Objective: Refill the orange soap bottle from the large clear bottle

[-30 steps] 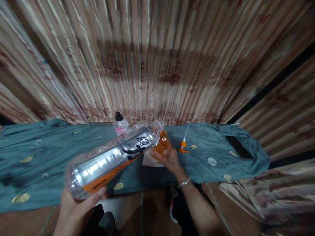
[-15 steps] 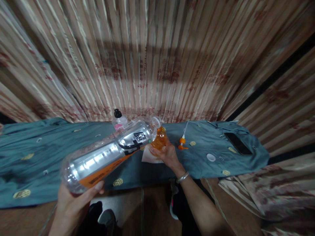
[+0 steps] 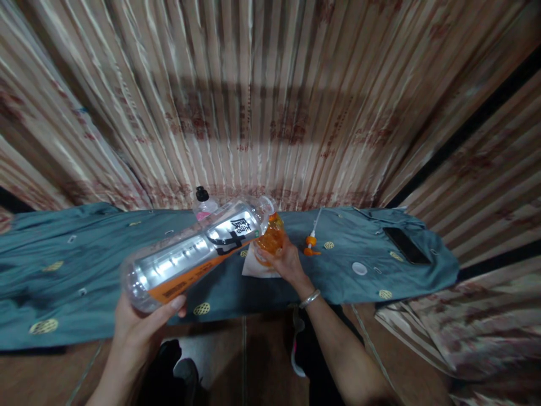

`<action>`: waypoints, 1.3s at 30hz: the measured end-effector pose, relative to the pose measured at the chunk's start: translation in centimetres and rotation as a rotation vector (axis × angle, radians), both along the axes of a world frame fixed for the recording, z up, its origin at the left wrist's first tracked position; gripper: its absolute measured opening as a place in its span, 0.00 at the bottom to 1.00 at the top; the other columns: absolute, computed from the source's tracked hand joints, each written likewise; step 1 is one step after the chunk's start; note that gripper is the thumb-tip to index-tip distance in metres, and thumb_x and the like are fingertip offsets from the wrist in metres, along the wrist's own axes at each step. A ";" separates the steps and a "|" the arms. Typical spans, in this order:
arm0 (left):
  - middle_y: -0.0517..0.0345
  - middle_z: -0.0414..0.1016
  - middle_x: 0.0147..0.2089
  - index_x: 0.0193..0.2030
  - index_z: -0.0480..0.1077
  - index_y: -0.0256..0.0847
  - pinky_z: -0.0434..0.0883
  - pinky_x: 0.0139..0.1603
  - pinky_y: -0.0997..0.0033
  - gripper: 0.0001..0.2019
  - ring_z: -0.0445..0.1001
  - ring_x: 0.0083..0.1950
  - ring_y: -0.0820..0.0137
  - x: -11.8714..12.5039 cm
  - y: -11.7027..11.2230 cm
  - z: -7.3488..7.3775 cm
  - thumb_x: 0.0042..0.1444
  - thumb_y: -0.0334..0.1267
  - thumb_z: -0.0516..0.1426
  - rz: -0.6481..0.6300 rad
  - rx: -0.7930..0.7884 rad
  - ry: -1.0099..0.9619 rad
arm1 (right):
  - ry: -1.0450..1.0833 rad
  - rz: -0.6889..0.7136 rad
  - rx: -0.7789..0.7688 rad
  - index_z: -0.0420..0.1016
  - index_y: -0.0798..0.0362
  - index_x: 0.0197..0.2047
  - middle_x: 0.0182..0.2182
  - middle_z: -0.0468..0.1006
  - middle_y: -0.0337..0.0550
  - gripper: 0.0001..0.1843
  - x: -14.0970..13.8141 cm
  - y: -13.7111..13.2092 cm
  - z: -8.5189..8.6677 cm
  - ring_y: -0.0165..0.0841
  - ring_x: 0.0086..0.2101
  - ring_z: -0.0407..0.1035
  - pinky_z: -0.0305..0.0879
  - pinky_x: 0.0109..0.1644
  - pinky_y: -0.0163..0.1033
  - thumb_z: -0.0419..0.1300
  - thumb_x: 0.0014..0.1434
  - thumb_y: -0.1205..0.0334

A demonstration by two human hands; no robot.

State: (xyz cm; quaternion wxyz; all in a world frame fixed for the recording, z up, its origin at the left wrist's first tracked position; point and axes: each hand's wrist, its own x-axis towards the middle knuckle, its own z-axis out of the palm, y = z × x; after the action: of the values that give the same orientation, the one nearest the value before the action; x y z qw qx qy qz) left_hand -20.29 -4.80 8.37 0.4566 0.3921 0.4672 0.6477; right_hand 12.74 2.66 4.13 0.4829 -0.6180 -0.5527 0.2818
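Observation:
My left hand (image 3: 146, 321) is closed around the base of a large clear plastic bottle (image 3: 198, 254) with a silver and orange label. The bottle is tilted, its uncapped mouth up and to the right, right at the top of an orange bottle (image 3: 270, 239). Whether the two mouths touch, or liquid flows between them, I cannot tell. Wrapped round the orange bottle is my right hand (image 3: 289, 262), a silver bangle at its wrist. Under this bottle lies a white paper (image 3: 256, 268). An orange pump head (image 3: 310, 245) with a clear tube rests to the right.
Behind the tilted bottle stands a clear bottle with a black cap (image 3: 203, 197). A dark phone (image 3: 406, 246) and a round white disc (image 3: 359, 269) lie at the right on the green cloth (image 3: 333, 282). A pleated curtain (image 3: 270, 101) closes off the back.
The large bottle's base has come up and to the right, with my left hand under it. Its mouth stays by the orange bottle, which my right hand still holds.

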 end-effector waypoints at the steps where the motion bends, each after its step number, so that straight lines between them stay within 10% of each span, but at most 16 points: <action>1: 0.56 0.90 0.39 0.57 0.85 0.44 0.75 0.21 0.68 0.44 0.83 0.29 0.59 0.1 0.0 0.0 0.27 0.35 0.86 0.002 0.005 -0.011 | -0.001 0.001 -0.003 0.84 0.46 0.70 0.59 0.97 0.49 0.38 0.0 0.0 0.1 0.55 0.61 0.93 0.89 0.72 0.63 0.86 0.59 0.57; 39: 0.57 0.87 0.37 0.59 0.82 0.42 0.72 0.22 0.69 0.43 0.80 0.28 0.63 1.0 0.0 1.3 0.36 0.46 0.88 -0.055 0.044 0.016 | -0.003 -0.002 -0.025 0.85 0.51 0.70 0.59 0.97 0.54 0.40 0.0 -0.3 1.1 0.59 0.62 0.92 0.87 0.73 0.65 0.87 0.58 0.58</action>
State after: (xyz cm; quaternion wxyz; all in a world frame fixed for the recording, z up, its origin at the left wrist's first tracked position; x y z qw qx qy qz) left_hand -19.33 -4.80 9.64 0.4616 0.4198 0.4457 0.6419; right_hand 12.77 2.40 5.28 0.4745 -0.6252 -0.5491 0.2873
